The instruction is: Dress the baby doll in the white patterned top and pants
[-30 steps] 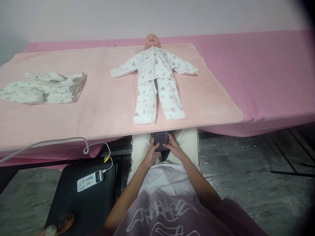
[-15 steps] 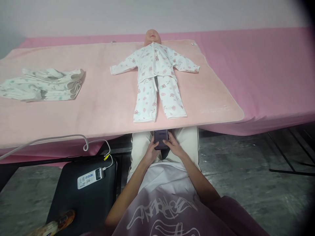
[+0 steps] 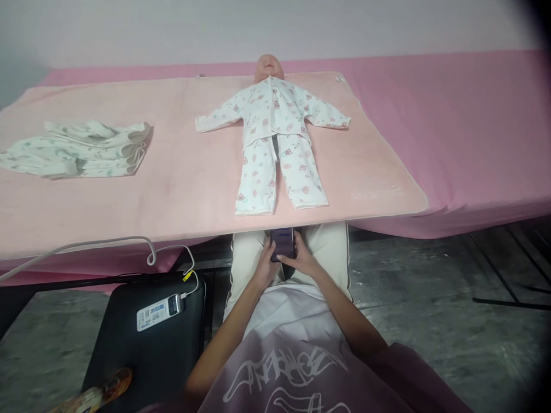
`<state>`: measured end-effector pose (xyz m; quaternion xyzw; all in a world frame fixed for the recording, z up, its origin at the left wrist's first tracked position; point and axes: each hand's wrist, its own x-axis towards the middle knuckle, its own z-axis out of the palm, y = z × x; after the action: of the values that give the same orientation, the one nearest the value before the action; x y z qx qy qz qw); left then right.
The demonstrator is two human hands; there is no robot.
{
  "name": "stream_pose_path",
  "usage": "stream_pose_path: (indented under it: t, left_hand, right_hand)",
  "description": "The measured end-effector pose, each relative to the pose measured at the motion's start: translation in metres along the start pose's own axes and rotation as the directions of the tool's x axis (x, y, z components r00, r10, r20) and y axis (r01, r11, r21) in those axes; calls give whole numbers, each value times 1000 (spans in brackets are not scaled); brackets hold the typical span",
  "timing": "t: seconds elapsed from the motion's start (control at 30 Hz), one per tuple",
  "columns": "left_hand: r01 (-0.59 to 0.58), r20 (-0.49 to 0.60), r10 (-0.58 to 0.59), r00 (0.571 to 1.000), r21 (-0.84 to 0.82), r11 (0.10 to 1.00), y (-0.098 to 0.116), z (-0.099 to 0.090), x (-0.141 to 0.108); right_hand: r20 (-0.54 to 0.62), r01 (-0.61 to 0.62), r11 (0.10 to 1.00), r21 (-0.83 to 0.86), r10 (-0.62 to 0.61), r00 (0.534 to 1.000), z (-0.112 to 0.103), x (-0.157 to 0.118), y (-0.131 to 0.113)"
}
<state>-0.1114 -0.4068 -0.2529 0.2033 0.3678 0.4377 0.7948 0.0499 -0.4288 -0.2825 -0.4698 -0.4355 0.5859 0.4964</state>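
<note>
A dark smartphone (image 3: 283, 244) with a lit screen is held low over my lap, just in front of the table's near edge. My left hand (image 3: 266, 267) grips its left side, thumb along the screen's edge. Around its right side my right hand (image 3: 305, 259) is closed, the thumb reaching across the lower screen. Beyond the phone, a baby doll (image 3: 269, 67) lies face up on the pink mat. It wears a white printed jacket (image 3: 260, 115) with sleeves spread and matching trousers (image 3: 256, 183); its hands and feet are hidden.
Folded white baby clothes (image 3: 81, 150) lie on the pale pink mat (image 3: 185, 189) at left. A white power bank (image 3: 159, 312) with a cable (image 3: 107, 241) rests on a black stool (image 3: 142, 355). A bottle (image 3: 99, 396) is at lower left. Black metal legs (image 3: 495, 269) stand at right.
My right thumb has moved left and down across the phone's screen. The whole view has shifted slightly; the doll and clothes have stayed put.
</note>
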Motion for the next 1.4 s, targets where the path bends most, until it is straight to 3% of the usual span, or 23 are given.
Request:
stream_pose_path:
  t: [0.13,0.43,0.7,1.03,1.4]
  left_hand:
    - [-9,14,10,1000,-27,1000,-1,-1,0]
    - [32,82,-27,996,-60,998,0,-6,-3]
    - [31,72,-32,997,15,999,0,-5,-4]
    - [40,85,-31,996,-105,994,3,-3,-6]
    - [51,108,-43,993,-78,996,4,-4,-6]
  right_hand:
    - [-60,-8,998,-59,5,998,1,1,1]
    - [43,-32,996,89,28,999,-7,-4,-7]
    - [64,-29,995,90,23,998,-10,-4,-7]
    - [119,0,997,79,-10,993,-18,-3,5]
    - [88,-15,999,48,11,996,-15,-4,5]
